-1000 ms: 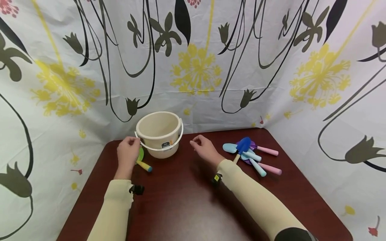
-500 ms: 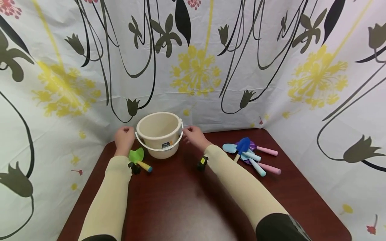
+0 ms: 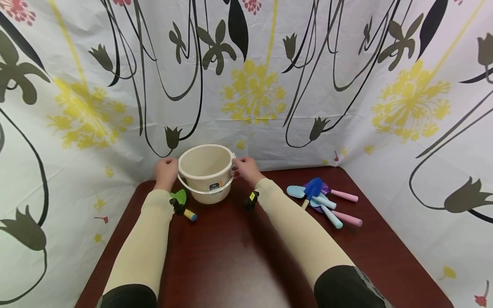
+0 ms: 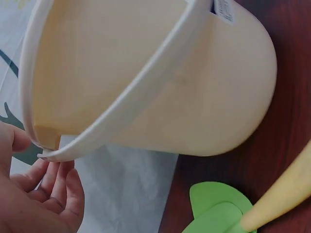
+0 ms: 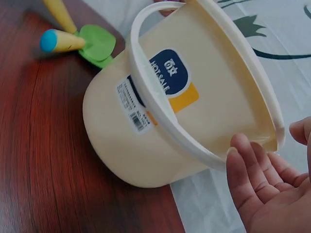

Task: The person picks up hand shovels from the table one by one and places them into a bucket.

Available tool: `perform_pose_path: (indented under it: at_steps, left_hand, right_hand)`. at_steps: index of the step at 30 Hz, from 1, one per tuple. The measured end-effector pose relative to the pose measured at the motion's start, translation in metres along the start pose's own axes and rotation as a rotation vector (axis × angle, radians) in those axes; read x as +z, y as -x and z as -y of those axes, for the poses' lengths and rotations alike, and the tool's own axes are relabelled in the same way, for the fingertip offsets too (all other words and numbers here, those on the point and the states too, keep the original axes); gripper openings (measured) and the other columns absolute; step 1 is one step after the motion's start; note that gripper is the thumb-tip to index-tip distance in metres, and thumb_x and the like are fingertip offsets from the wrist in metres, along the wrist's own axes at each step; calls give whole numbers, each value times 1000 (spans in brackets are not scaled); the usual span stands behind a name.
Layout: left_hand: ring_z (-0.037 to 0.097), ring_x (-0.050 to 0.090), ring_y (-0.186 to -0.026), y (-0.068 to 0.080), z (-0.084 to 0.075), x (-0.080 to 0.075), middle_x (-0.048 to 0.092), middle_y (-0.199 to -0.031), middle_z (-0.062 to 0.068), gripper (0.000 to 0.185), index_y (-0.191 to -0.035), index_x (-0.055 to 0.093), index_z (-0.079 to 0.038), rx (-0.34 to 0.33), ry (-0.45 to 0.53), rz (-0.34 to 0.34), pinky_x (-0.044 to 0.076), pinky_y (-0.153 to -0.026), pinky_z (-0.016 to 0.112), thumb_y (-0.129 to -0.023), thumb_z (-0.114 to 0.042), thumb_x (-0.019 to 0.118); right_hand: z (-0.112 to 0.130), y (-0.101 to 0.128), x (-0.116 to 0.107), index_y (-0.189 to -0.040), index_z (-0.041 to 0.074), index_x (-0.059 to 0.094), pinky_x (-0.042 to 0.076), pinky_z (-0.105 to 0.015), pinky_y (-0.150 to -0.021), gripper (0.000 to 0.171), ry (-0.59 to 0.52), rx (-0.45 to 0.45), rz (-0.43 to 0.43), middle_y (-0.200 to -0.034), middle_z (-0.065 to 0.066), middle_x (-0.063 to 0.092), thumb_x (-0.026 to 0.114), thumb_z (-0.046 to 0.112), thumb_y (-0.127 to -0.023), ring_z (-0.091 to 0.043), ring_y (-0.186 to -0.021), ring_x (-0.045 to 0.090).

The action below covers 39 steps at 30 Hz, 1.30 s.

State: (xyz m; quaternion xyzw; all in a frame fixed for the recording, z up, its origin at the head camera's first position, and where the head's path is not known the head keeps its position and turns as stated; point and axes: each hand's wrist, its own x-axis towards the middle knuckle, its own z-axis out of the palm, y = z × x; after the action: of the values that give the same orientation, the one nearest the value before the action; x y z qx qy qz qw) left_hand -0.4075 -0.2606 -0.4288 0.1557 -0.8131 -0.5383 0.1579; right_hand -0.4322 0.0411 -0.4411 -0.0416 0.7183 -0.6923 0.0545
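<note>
1. Flower-printed cloth [image 3: 239,128] hung behind and on both sides of a dark red-brown table [image 3: 223,265].
2. Leftmost, the left hand [image 3: 166,173] was at the bucket's left side, its fingers loosely bent by the end of the handle; whether it pinched anything, I could not tell.
3. Just beside it, a green trowel [image 3: 179,195] with a yellow, blue-tipped grip lay partly hidden.
4. Next, the cream bucket [image 3: 200,184] stood upright near the table's far edge, its white handle [image 3: 208,192] lowered across the front.
5. Its blue label [image 5: 170,72] read "HOT SALE"; the barcode sticker [image 5: 133,107] was too small to read.
6. At its right side, the right hand [image 3: 247,170] had fingertips at the rim, thumb apart, gripping nothing.
7. Farther right, a pile of shovels [image 3: 325,202] lay together.
8. Progress, as I judged it: both hands were in place; the bucket was unlifted, the digging tools outside it.
</note>
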Motion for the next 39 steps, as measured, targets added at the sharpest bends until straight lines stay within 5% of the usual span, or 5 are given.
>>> perform_pose_path:
  at_steps: [9,18,27,39]
  left_hand:
    - [35,57,-127,0,-9,-2,64,-142,22,47,-141,69,2,-50,93,35,48,-111,48,-104,-25,56]
    - [25,59,-112,-3,-7,-4,67,-128,15,40,-135,73,3,-77,139,58,51,-99,38,-105,-21,61]
    - [23,60,-110,-5,-5,-5,67,-128,13,41,-137,73,1,-120,188,76,51,-108,41,-104,-21,63]
    - [19,66,-102,6,-10,-6,72,-111,7,40,-137,74,2,-92,265,157,53,-109,44,-107,-24,68]
  right_hand:
    - [3,-5,3,-135,-8,60,66,-36,-81,41,-168,88,21,-100,-16,75,66,24,-111,-17,-73,75]
    - [12,1,10,-133,-11,62,64,-41,-96,34,-270,137,-12,-86,-12,70,66,13,-109,-16,-72,73]
    - [9,-4,9,-145,-13,60,64,-29,-85,43,-286,152,-11,-96,-12,68,65,11,-110,-15,-79,70]
    - [8,-4,-6,-138,-14,62,63,-25,-74,38,-339,116,-36,-92,-13,66,66,10,-108,-17,-78,68]
